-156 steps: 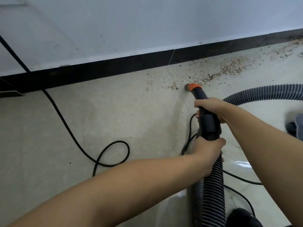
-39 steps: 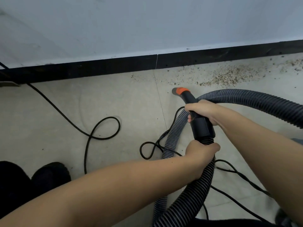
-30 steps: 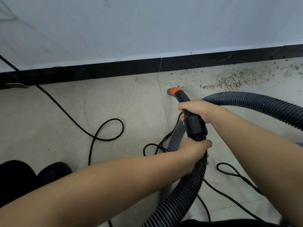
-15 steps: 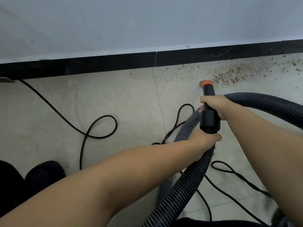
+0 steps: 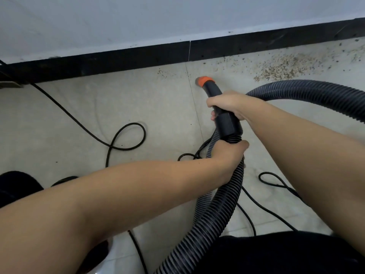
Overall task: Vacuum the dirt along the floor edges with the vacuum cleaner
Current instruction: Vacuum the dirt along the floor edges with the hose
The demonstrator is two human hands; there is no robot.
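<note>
1 head-worn wide-angle view looks forward and steeply down, close to the floor [image 5: 98,119]. Both forearms enter from the near edge. The wall [image 5: 138,18] and black skirting [image 5: 118,60] cross the far side.

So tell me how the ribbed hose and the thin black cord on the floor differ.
The ribbed hose is thick and grey; the black cord is thin and smooth. The left hand grips the hose near its black nozzle, which the right hand grips; no hand touches the cord, which lies looped on the floor. Both are long, flexible and dark.
</note>
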